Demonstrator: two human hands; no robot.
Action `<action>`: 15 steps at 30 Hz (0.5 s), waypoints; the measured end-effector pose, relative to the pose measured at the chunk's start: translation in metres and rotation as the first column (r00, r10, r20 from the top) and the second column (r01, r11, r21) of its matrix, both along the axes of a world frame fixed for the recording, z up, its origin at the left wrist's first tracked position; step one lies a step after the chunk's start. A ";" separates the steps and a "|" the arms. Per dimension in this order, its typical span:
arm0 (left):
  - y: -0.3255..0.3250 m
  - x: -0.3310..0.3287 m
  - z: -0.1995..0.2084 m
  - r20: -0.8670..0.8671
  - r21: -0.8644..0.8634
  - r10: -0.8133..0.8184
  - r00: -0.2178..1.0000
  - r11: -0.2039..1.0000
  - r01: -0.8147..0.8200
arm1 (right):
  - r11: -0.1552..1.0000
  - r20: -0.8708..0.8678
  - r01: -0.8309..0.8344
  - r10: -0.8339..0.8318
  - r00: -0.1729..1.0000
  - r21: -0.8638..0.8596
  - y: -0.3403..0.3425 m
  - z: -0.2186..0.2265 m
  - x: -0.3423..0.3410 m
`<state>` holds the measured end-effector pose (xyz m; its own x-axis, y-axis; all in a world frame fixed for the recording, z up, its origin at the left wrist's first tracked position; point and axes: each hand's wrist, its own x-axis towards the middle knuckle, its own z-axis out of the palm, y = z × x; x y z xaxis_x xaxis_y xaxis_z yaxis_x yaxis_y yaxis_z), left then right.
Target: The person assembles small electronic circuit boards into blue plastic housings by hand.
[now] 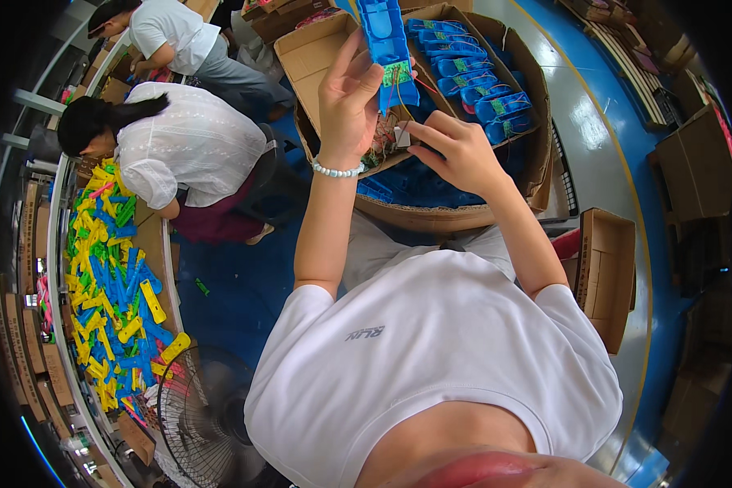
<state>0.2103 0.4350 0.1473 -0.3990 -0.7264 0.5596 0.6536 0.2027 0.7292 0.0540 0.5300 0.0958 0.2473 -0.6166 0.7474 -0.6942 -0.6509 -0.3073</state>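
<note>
The left forearm is raised almost straight up the view, with a beaded bracelet (338, 172) worn at the wrist. The left hand (347, 106) is held palm inward, its fingers directed upward and its thumb laid toward the shell's edge. The right forearm is slanted up and to the left, the elbow being bent outward. The back of the right hand (461, 153) is turned to the camera, and its fingers are pointed left, below the shell's lower end.

The blue plastic shell (385, 37) is held up at the top of the view, above a large cardboard container (439, 218). Its long axis is set nearly upright in the view, leaned slightly so that the upper end lies farther left; that end is cut off by the upper edge. A green circuit board (396, 75) is seated near the lower end, and red wires (424, 84) are led off to the right.

The shell is gripped by the left hand between the thumb and the fingers, which are partly hidden behind it. The right thumb and index finger are parted slightly, with a small white piece (402, 137) just beside their tips; whether it is pinched or merely neared cannot be told. In the container, more blue shells (472, 73) are lined up in a row, and a cardboard tray (309, 61) is placed to the left of the held shell.
</note>
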 end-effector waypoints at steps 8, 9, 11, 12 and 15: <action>-0.012 0.002 -0.016 -0.019 0.105 -0.017 1.000 0.994 0.018 | 0.992 0.192 -0.098 0.081 0.978 0.079 0.001 -0.002 0.007; -0.015 0.005 -0.018 -0.024 0.161 -0.042 0.999 0.986 0.045 | 0.992 0.188 -0.100 0.083 0.979 0.080 0.002 0.009 0.004; -0.018 0.006 -0.024 -0.036 0.217 -0.075 0.997 0.973 0.081 | 0.985 0.271 -0.117 0.149 0.951 -0.128 0.005 0.029 -0.002; -0.016 0.008 -0.027 -0.037 0.238 -0.124 0.992 0.963 0.129 | 0.971 0.290 -0.100 0.162 0.943 -0.218 0.000 0.036 -0.006; 0.004 0.006 -0.025 -0.008 0.296 -0.151 0.989 0.944 0.146 | 0.958 0.318 -0.012 0.107 0.942 -0.287 -0.014 0.050 -0.020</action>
<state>0.2166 0.4392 0.1227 -0.5216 -0.7897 0.3230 0.6485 -0.1210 0.7515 0.0343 0.5160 0.1460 -0.0103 -0.3650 0.9310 -0.5429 -0.7798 -0.3117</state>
